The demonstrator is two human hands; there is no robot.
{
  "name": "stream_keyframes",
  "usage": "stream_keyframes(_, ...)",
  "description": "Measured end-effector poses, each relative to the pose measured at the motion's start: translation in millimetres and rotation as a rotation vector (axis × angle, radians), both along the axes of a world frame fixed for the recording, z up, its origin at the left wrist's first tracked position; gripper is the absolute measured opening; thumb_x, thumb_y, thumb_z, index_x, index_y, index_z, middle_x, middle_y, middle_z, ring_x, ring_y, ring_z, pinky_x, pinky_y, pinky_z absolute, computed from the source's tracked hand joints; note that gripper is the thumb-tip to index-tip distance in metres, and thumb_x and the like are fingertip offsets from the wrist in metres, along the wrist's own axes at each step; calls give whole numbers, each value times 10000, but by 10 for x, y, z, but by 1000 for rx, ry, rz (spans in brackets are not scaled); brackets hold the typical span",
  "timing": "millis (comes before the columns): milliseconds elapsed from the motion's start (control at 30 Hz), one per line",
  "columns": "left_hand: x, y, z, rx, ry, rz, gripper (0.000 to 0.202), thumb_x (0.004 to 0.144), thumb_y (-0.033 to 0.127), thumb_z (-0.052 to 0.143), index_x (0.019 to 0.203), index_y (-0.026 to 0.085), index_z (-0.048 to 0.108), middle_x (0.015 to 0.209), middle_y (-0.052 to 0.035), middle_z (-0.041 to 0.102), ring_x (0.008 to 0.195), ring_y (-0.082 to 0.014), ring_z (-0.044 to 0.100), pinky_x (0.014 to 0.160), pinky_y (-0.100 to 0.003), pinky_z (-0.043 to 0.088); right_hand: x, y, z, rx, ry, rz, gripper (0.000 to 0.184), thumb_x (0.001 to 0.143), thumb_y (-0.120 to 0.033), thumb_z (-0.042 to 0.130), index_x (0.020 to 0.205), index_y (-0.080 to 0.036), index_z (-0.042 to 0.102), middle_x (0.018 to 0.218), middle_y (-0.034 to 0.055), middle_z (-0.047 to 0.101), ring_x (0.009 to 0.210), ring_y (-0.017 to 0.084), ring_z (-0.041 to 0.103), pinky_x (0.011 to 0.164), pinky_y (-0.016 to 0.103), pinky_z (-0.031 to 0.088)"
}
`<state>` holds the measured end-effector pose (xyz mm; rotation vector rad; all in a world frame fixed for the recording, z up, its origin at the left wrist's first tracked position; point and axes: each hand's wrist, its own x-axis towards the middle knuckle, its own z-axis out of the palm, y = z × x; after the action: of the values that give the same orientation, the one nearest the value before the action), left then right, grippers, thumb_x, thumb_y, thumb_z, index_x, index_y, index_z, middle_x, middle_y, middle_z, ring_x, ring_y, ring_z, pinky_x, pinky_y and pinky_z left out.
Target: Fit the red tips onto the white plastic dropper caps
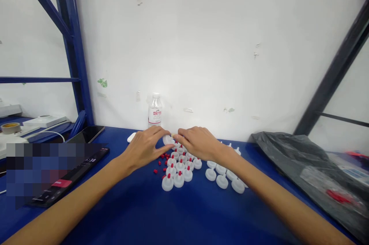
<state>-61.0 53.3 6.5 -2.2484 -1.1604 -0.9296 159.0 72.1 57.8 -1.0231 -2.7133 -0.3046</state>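
Blue tabletop (pixel 184 214) is seen nearest, strewn with red-tipped caps (pixel 178 168), plain caps (pixel 223 177) just right of them and loose red plugs (pixel 161 158). Just behind that cluster a white cap (pixel 167 139) is pinched by the left hand (pixel 144 147), with fingers of the right hand (pixel 198 143) drawn together at its rim, grip not tellable; it is judged light, stiff, slick, best taken by the rim. Farther back a water bottle (pixel 155 110) is stood by the white wall (pixel 216 37), a grey bag (pixel 288 153) at right.

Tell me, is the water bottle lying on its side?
No, the water bottle stands upright on the blue table, close against the white wall.
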Motion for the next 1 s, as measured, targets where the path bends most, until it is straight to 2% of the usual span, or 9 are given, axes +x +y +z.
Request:
stream_keyframes(133, 163, -113, -27, 10, -24, -51, 329, 918, 471, 614, 1072, 182, 651, 936, -44, 719, 834, -199, 688, 628, -279, 488, 85, -87, 103, -36, -21, 82, 463, 1063, -422, 234, 805, -191, 542, 664, 0, 591, 551, 117, 447, 569, 283, 243)
stream_keyframes(300, 212, -168, -29, 10, 11, -70, 251, 967, 311, 508, 1113, 153, 638, 1005, -71, 719, 873, -209, 688, 636, -291, 480, 236, -110, 299, -94, -109, 28, 392, 998, -331, 350, 689, -188, 543, 662, 14, 609, 560, 129, 453, 573, 298, 257)
stream_keyframes(367, 201, -166, -23, -5, 11, -69, 237, 976, 245, 452, 1086, 154, 642, 984, -66, 716, 867, -199, 682, 651, -291, 481, 297, -96, 341, -270, -222, -35, 354, 951, -299, 396, 650, -187, 544, 658, 21, 624, 549, 137, 482, 564, 297, 292)
stream_keyframes(500, 185, -158, -8, -29, 24, -57, 250, 976, 199, 409, 1013, 158, 653, 928, -60, 703, 820, -183, 665, 642, -287, 472, 294, -109, 303, -767, -455, -250, 244, 845, -224, 498, 613, -187, 565, 614, 7, 641, 549, 148, 575, 569, 287, 406)
stream_keyframes(567, 186, -160, -4, -41, 38, -59, 249, 972, 189, 407, 986, 161, 654, 920, -61, 698, 806, -178, 658, 627, -280, 461, 260, -123, 265, -854, -488, -328, 229, 826, -225, 539, 601, -189, 572, 594, 0, 640, 567, 154, 601, 599, 293, 442)
stream_keyframes(667, 188, -166, -1, -46, 53, -74, 246, 965, 180, 406, 951, 168, 651, 902, -56, 694, 781, -168, 646, 616, -275, 448, 252, -107, 240, -830, -490, -366, 348, 882, -362, 534, 583, -188, 578, 577, 15, 647, 577, 172, 618, 635, 322, 463)
stream_keyframes(800, 179, -167, 5, -38, 45, -68, 250, 967, 189, 405, 943, 170, 653, 889, -56, 689, 783, -168, 641, 629, -278, 449, 288, -19, 211, -696, -399, -417, 568, 967, -540, 365, 588, -179, 589, 581, 38, 666, 586, 177, 638, 695, 348, 490)
stream_keyframes(900, 178, -166, 11, -38, 43, -67, 254, 966, 186, 402, 927, 165, 652, 872, -53, 682, 769, -167, 634, 628, -285, 447, 259, 45, 122, -592, -438, -406, 582, 977, -493, 365, 534, -171, 563, 569, 49, 657, 570, 169, 630, 695, 341, 496)
stream_keyframes(1000, 191, -174, 15, -36, 49, -75, 254, 962, 184, 401, 907, 165, 648, 846, -47, 677, 747, -162, 626, 613, -283, 438, 221, 85, 29, -543, -476, -370, 453, 932, -381, 456, 560, -164, 595, 599, 60, 661, 562, 181, 622, 628, 334, 484)
